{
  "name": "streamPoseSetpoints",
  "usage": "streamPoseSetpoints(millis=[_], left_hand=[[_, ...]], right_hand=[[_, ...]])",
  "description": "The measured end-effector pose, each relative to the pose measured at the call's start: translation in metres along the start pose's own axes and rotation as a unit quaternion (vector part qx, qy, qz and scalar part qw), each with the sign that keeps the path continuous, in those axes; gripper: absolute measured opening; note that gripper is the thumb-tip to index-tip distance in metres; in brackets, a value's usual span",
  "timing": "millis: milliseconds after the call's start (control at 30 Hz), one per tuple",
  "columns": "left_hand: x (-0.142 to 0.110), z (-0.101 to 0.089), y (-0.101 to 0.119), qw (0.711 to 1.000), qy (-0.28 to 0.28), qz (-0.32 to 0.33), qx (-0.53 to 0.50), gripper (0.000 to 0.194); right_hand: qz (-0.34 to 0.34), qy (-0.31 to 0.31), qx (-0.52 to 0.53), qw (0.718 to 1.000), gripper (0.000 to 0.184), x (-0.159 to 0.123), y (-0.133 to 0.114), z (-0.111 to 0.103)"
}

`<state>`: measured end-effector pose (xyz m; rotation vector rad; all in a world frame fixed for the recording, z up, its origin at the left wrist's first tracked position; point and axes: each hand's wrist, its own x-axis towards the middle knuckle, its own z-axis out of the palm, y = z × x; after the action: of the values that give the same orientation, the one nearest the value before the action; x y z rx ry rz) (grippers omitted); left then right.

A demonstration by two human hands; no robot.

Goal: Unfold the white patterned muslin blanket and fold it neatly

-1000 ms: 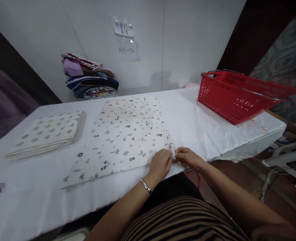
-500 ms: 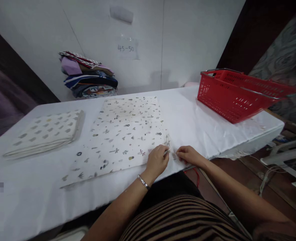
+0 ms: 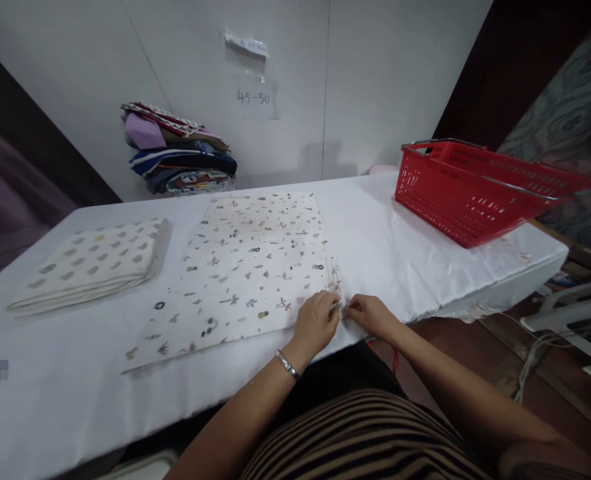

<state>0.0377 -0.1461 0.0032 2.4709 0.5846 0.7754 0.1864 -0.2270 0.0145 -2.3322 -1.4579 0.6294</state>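
A white cloth with small printed figures (image 3: 248,267) lies flat in the middle of the white table (image 3: 385,247). My left hand (image 3: 317,322) and my right hand (image 3: 368,315) meet at its near right corner. Both pinch the cloth's edge there, fingers closed and nearly touching each other. A silver bracelet sits on my left wrist.
A folded spotted cloth (image 3: 90,263) lies at the left. A pile of folded coloured fabrics (image 3: 178,150) stands against the back wall. A red plastic basket (image 3: 475,190) sits on the table's far right corner. The table's right edge drops to a floor with cables.
My two hands drew slightly apart at the cloth's corner, then came back together. The cloth has stayed in place.
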Motion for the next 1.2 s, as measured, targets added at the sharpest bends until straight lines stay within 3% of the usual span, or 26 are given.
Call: streamPoseSetpoints(millis=[100, 233, 333, 433, 533, 667, 800, 933, 1100, 1200], left_hand=[[0.000, 0.001, -0.001, 1.000, -0.003, 0.001, -0.003, 0.017], [0.000, 0.001, -0.002, 1.000, 0.002, 0.001, -0.004, 0.017], [-0.001, 0.001, -0.002, 1.000, 0.006, 0.007, -0.003, 0.016], [-0.002, 0.000, -0.002, 1.000, 0.005, 0.015, -0.001, 0.016], [-0.002, 0.001, -0.001, 1.000, 0.004, 0.017, 0.006, 0.016], [-0.003, 0.005, -0.001, 0.999, -0.009, 0.031, 0.019, 0.017], [-0.005, 0.009, -0.001, 0.998, -0.022, 0.051, 0.028, 0.016], [-0.005, 0.010, -0.001, 0.997, -0.032, 0.055, 0.036, 0.016], [-0.005, 0.008, 0.002, 0.995, -0.057, 0.067, 0.045, 0.014], [-0.005, 0.007, 0.002, 0.996, -0.062, 0.054, 0.034, 0.013]], right_hand=[[0.014, 0.008, -0.028, 0.999, 0.028, 0.000, -0.002, -0.001], [-0.004, 0.004, -0.035, 0.999, 0.020, 0.003, -0.003, 0.004], [-0.002, 0.002, 0.019, 1.000, 0.011, 0.007, 0.001, 0.008], [0.014, -0.001, 0.145, 0.989, 0.012, 0.007, 0.007, 0.007], [0.011, -0.014, 0.277, 0.961, 0.017, 0.003, 0.008, 0.005], [0.069, -0.070, 0.429, 0.898, 0.021, -0.002, 0.006, 0.006], [0.067, -0.083, 0.515, 0.850, 0.027, -0.004, 0.006, 0.009], [0.055, -0.084, 0.506, 0.857, 0.033, -0.008, 0.002, 0.002], [0.011, -0.085, 0.469, 0.879, 0.060, -0.014, -0.002, -0.009], [-0.002, -0.082, 0.457, 0.886, 0.066, -0.012, 0.000, -0.006]])
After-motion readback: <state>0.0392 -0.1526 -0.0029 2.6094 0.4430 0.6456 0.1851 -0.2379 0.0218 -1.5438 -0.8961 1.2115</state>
